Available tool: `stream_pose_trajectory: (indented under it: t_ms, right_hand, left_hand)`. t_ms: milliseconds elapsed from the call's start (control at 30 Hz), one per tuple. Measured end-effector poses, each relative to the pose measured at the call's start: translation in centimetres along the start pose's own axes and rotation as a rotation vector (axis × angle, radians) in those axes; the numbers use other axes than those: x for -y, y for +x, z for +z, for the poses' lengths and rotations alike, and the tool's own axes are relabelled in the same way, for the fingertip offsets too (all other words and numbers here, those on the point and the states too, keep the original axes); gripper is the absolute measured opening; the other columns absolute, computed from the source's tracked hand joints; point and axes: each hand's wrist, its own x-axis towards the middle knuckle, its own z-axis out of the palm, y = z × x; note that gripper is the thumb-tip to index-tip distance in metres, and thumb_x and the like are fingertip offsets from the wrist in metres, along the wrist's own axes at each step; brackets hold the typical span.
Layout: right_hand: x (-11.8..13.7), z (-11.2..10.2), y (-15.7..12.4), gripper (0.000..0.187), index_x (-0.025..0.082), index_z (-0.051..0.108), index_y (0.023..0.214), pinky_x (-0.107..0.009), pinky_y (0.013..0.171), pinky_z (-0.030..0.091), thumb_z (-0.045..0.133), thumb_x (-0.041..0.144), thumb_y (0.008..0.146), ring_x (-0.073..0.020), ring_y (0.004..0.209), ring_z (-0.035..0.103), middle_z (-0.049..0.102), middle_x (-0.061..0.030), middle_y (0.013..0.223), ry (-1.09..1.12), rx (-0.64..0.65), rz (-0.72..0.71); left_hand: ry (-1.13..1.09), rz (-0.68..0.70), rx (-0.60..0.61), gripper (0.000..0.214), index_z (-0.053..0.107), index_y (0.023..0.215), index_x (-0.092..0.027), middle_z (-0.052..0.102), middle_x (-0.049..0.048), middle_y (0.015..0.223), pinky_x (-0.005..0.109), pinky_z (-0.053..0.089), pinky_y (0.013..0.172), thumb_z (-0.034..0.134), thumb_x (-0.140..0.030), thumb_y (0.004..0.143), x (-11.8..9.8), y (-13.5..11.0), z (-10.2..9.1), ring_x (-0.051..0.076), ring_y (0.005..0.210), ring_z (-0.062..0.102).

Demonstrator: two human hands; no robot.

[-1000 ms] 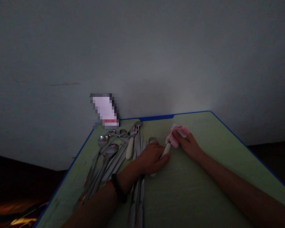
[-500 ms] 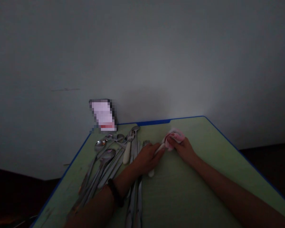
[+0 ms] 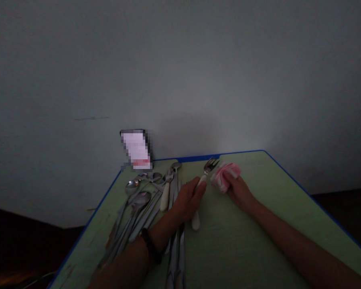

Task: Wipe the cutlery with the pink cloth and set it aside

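Note:
My left hand (image 3: 187, 202) is closed around a fork with a white handle (image 3: 196, 221). The handle end pokes out toward me and the metal tines (image 3: 210, 163) point away, bare and lifted off the green table (image 3: 258, 208). My right hand (image 3: 239, 191) grips a bunched pink and white cloth (image 3: 225, 175) just right of the tines, apart from them. A dark band sits on my left wrist (image 3: 148, 245).
A pile of spoons, knives and other cutlery (image 3: 144, 200) lies left of my left arm, one piece with a white handle (image 3: 165, 196). A blurred bright card or screen (image 3: 136, 149) stands at the table's far left corner against the grey wall. The table has a blue rim (image 3: 195, 157).
The cloth in my right hand has come off the fork's tines, which now show bare. The fork has swung more upright, pointing away from me.

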Motion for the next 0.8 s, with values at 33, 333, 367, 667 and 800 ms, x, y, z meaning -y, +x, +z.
stream_pose_trajectory:
  t_ms: [33, 333, 367, 667, 800]
  right_hand:
    - [0.0, 0.1, -0.2, 0.040, 0.021, 0.064, 0.093, -0.036, 0.087, 0.045, 0.061, 0.055, 0.072, -0.0209, 0.090, 0.059, 0.066, -0.0035, 0.091, -0.062, 0.033, -0.016]
    - [1.6, 0.4, -1.4, 0.048, 0.024, 0.066, 0.094, -0.038, 0.097, 0.038, 0.034, 0.059, 0.086, -0.0209, 0.105, 0.053, 0.060, -0.0050, 0.107, -0.295, 0.022, -0.298]
    - [1.9, 0.4, -1.5, 0.041, 0.023, 0.067, 0.090, -0.037, 0.097, 0.037, 0.040, 0.054, 0.086, -0.0205, 0.103, 0.054, 0.060, -0.0050, 0.106, -0.339, 0.032, -0.307]
    - [2.3, 0.9, -1.9, 0.035, 0.017, 0.067, 0.090, -0.028, 0.074, 0.046, 0.057, 0.048, 0.078, -0.0161, 0.079, 0.060, 0.065, -0.0028, 0.085, -0.283, 0.304, -0.030]
    - [1.9, 0.4, -0.6, 0.038, 0.017, 0.061, 0.083, -0.026, 0.061, 0.046, 0.057, 0.054, 0.075, -0.0138, 0.064, 0.057, 0.063, -0.0015, 0.072, 0.001, 0.068, 0.086]
  left_hand:
    - [0.006, 0.013, -0.015, 0.036, 0.044, 0.071, -0.019, 0.047, -0.0031, 0.065, 0.024, 0.035, 0.058, 0.028, -0.039, 0.095, 0.0, 0.0, 0.0, 0.012, 0.061, 0.047]
    - [0.001, 0.125, 0.002, 0.037, 0.045, 0.069, -0.018, 0.051, -0.0003, 0.068, 0.025, 0.037, 0.062, 0.026, -0.037, 0.095, 0.3, -0.2, 0.0, 0.014, 0.066, 0.049]
    - [0.012, 0.132, 0.009, 0.037, 0.046, 0.070, -0.018, 0.052, 0.0000, 0.069, 0.025, 0.038, 0.062, 0.025, -0.037, 0.095, 0.3, -0.2, 0.0, 0.014, 0.067, 0.050]
    - [0.119, 0.183, 0.170, 0.034, 0.056, 0.088, -0.017, 0.060, 0.0037, 0.083, 0.027, 0.041, 0.072, 0.029, -0.036, 0.096, 0.1, 0.3, 0.3, 0.016, 0.079, 0.054]
    - [0.159, 0.147, 0.138, 0.031, 0.056, 0.094, -0.018, 0.060, 0.0041, 0.086, 0.030, 0.043, 0.073, 0.033, -0.038, 0.094, 0.0, 0.4, 0.4, 0.017, 0.080, 0.055]
